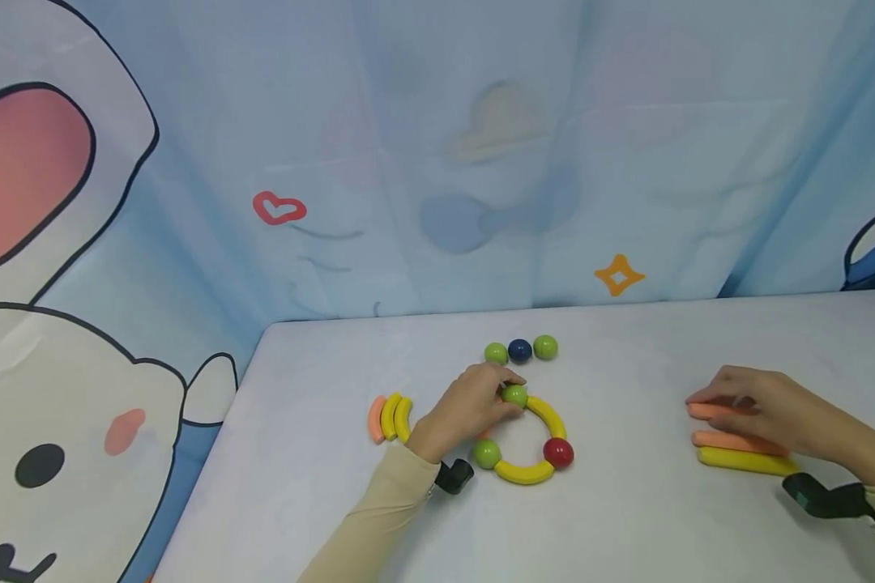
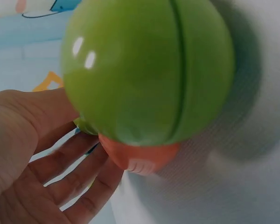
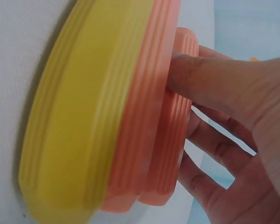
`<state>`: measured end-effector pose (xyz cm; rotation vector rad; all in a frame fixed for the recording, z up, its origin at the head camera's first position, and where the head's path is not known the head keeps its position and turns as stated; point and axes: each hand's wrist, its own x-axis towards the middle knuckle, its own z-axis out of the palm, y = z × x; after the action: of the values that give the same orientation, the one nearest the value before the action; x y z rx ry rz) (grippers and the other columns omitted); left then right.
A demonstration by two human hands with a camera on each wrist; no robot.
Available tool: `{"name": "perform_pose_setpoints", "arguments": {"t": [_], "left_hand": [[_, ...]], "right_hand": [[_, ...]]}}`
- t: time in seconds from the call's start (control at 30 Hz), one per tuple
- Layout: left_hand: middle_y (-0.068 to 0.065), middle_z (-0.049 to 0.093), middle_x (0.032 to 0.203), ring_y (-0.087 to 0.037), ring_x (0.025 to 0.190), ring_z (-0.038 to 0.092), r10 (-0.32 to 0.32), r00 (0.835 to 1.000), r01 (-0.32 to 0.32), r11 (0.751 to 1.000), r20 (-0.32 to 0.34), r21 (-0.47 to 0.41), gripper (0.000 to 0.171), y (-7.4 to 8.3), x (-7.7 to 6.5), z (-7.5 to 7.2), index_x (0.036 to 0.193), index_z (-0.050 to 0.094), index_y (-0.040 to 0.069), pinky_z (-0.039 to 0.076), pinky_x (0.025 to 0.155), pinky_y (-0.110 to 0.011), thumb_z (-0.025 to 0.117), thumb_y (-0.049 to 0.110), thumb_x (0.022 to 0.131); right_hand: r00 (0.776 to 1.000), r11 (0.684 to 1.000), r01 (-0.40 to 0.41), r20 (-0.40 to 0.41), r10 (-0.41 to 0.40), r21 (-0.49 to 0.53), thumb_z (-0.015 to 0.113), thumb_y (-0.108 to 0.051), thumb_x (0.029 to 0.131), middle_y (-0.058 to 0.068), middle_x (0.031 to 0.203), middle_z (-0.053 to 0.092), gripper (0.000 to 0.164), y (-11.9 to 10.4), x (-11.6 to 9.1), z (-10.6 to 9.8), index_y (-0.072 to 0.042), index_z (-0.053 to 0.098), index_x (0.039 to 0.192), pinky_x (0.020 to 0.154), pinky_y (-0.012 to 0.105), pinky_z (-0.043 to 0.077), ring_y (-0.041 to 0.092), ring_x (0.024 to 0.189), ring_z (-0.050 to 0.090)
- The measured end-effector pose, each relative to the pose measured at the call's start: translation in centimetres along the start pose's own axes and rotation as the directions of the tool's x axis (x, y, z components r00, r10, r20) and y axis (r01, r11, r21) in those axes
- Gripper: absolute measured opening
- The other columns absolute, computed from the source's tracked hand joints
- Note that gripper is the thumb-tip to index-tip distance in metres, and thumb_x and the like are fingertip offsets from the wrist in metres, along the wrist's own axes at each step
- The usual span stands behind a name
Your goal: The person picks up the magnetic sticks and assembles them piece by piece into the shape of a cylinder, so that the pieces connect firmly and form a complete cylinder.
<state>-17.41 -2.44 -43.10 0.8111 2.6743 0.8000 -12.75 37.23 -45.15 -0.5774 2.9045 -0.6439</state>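
Four green balls (image 1: 546, 347), one blue ball (image 1: 520, 351), one red ball (image 1: 558, 453); four curved yellow rods (image 1: 523, 473), apparently two curved orange rods (image 1: 376, 419), one mostly hidden; two long orange rods (image 1: 736, 442), one long yellow rod (image 1: 747, 461).

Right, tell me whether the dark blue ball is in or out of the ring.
Out: the dark blue ball sits between two green balls, beyond the ring.

Green ball (image 2: 140, 70): smooth, glossy, plastic look, sharp highlights, fine groove. Red ball (image 1: 558, 453), navy ball (image 1: 520, 351): likewise shiny. Yellow rod (image 3: 79, 116), salmon rod (image 3: 169, 144): smooth plastic look, satin sheen, ridged sides. Counter (image 1: 649, 526): matt, finely textured cloth cover. Curtain (image 1: 394, 121): creased cloth, soft sheen. Left sleeve (image 1: 368, 522): matt cloth. Wrist camera (image 1: 454, 476): black plastic look.
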Motion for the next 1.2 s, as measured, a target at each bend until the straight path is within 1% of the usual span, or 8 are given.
{"name": "perform_pose_setpoints", "arguments": {"t": [0.13,0.33,0.57,0.7,0.87,0.97,1.07,1.2], "left_hand": [[0.002,0.071,0.110,-0.004,0.081,0.056,-0.008,1.000,0.008,1.000,-0.026,-0.018,0.039,0.0,-0.1,0.0,0.126,0.076,0.008,0.047,0.072,-0.013,0.086,0.017,0.089],[0.000,0.072,0.112,-0.009,0.090,0.063,-0.020,0.998,0.019,0.999,-0.052,-0.032,0.042,0.0,-0.3,-0.3,0.125,0.076,0.008,0.050,0.078,-0.015,0.088,0.018,0.086],[-0.003,0.064,0.117,-0.016,0.105,0.064,-0.136,0.989,0.128,0.982,-0.051,-0.136,0.049,-0.6,-1.8,-1.1,0.132,0.070,0.008,0.054,0.087,-0.023,0.088,0.023,0.088],[-0.006,0.064,0.114,-0.019,0.101,0.064,-0.195,0.980,0.184,0.959,-0.030,-0.215,0.043,-1.1,-2.9,-1.4,0.130,0.070,0.004,0.054,0.082,-0.024,0.084,0.018,0.092],[-0.005,0.065,0.110,-0.014,0.088,0.060,-0.244,0.970,0.233,0.938,-0.012,-0.258,0.042,-1.4,-3.6,-1.1,0.127,0.072,0.002,0.051,0.074,-0.023,0.086,0.011,0.088],[-0.002,0.065,0.105,-0.011,0.082,0.057,-0.256,0.967,0.244,0.927,-0.004,-0.284,0.040,-1.4,-3.6,-0.9,0.125,0.073,0.003,0.050,0.070,-0.021,0.086,0.009,0.087],[0.001,0.066,0.101,-0.008,0.077,0.057,-0.271,0.962,0.262,0.913,0.014,-0.314,0.037,-1.4,-3.6,-0.7,0.122,0.073,0.004,0.049,0.066,-0.018,0.085,0.008,0.088],[0.002,0.066,0.096,-0.007,0.073,0.058,-0.289,0.957,0.283,0.901,0.030,-0.329,0.035,-1.4,-3.5,-0.6,0.122,0.074,0.004,0.049,0.063,-0.018,0.084,0.007,0.089]], "right_hand": [[1.000,1.000,-0.007,-0.003,0.007,-0.012,0.088,-0.004,0.081,-0.012,0.091,0.061,0.029,-0.2,0.0,-0.1,-0.004,0.080,0.109,0.071,0.020,0.056,-0.004,0.079,0.052],[1.000,1.000,-0.013,-0.014,0.012,-0.024,0.088,-0.002,0.080,-0.011,0.091,0.061,0.031,-0.4,0.2,0.0,-0.004,0.079,0.109,0.070,0.020,0.056,-0.003,0.079,0.052],[0.998,0.998,-0.065,0.004,0.065,-0.005,0.086,-0.003,0.082,-0.005,0.095,0.066,0.030,-0.7,0.3,0.0,-0.002,0.078,0.111,0.069,0.019,0.054,0.005,0.080,0.055],[0.994,0.994,-0.104,0.025,0.104,-0.019,0.086,-0.002,0.083,0.000,0.096,0.069,0.026,-1.0,0.4,-0.1,-0.002,0.078,0.108,0.067,0.020,0.053,0.015,0.079,0.057],[0.995,0.996,-0.087,0.042,0.088,-0.028,0.087,-0.007,0.083,0.001,0.098,0.070,0.024,-1.3,0.9,-0.2,-0.007,0.078,0.105,0.071,0.034,0.060,0.018,0.082,0.062],[0.999,0.999,-0.043,0.024,0.044,-0.029,0.087,-0.012,0.085,-0.003,0.097,0.070,0.021,-2.0,1.4,-0.2,-0.010,0.078,0.105,0.071,0.034,0.061,0.014,0.081,0.064],[0.997,0.998,0.069,-0.044,-0.069,-0.001,0.087,-0.011,0.085,-0.010,0.094,0.069,0.020,-3.3,2.3,-0.2,-0.013,0.078,0.103,0.069,0.027,0.059,0.006,0.080,0.063],[0.958,0.961,0.258,-0.153,-0.241,0.098,0.088,-0.005,0.082,-0.017,0.095,0.069,0.028,-6.7,4.2,-0.3,-0.019,0.078,0.104,0.072,0.023,0.059,-0.001,0.082,0.062]]}}
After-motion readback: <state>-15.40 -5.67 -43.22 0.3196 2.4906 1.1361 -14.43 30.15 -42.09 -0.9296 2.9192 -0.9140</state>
